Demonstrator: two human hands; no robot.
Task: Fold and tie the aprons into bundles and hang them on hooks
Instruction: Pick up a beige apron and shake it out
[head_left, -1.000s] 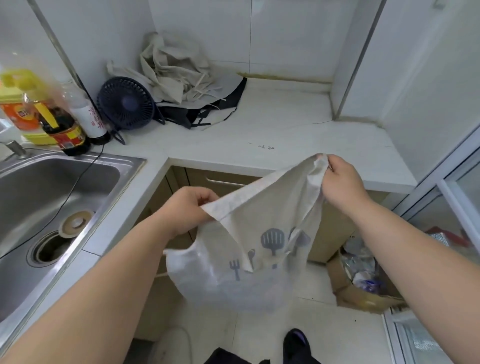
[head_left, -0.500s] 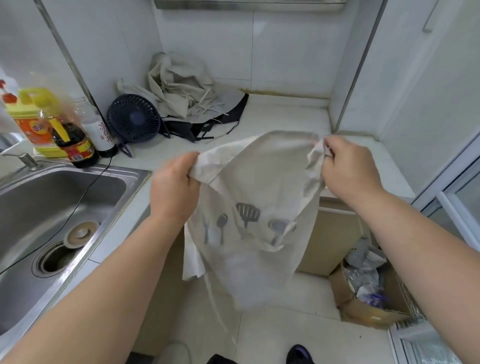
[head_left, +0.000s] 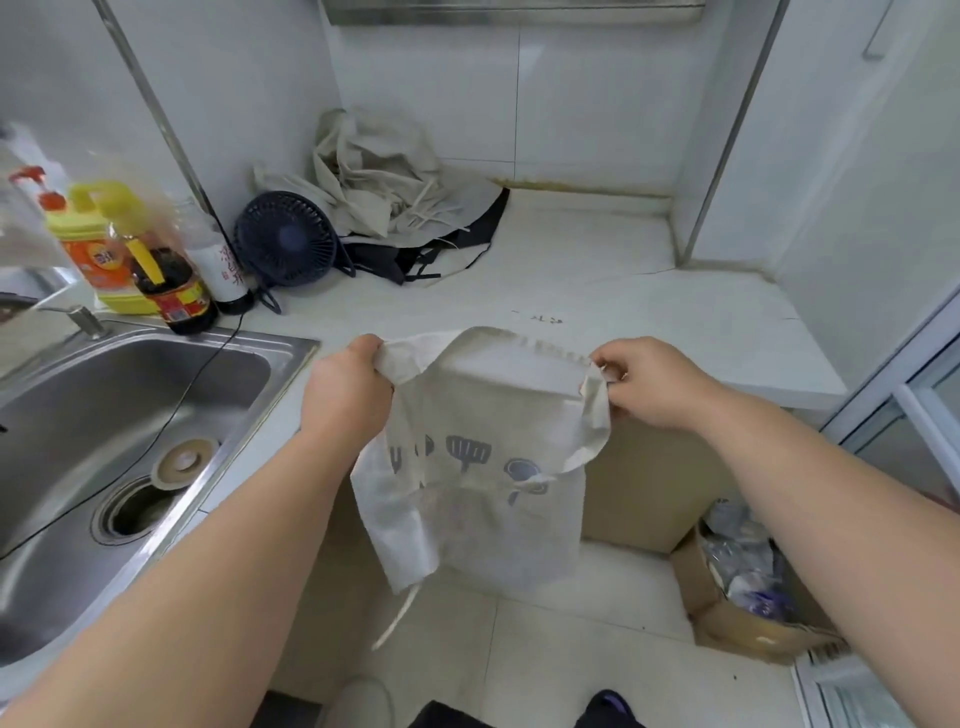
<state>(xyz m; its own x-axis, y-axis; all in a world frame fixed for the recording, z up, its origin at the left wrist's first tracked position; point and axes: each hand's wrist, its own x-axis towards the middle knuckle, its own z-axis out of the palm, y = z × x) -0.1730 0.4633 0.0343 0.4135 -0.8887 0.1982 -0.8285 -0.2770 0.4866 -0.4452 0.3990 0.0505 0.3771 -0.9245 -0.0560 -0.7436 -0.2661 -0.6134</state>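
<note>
Both hands, left (head_left: 345, 387) and right (head_left: 647, 382), pinch the apron's (head_left: 483, 467) top corners; it hangs between them

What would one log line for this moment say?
step: holding apron up | left hand: grips top corner | right hand: pinches other top corner | apron: hangs before counter | apron pile: on counter
</note>
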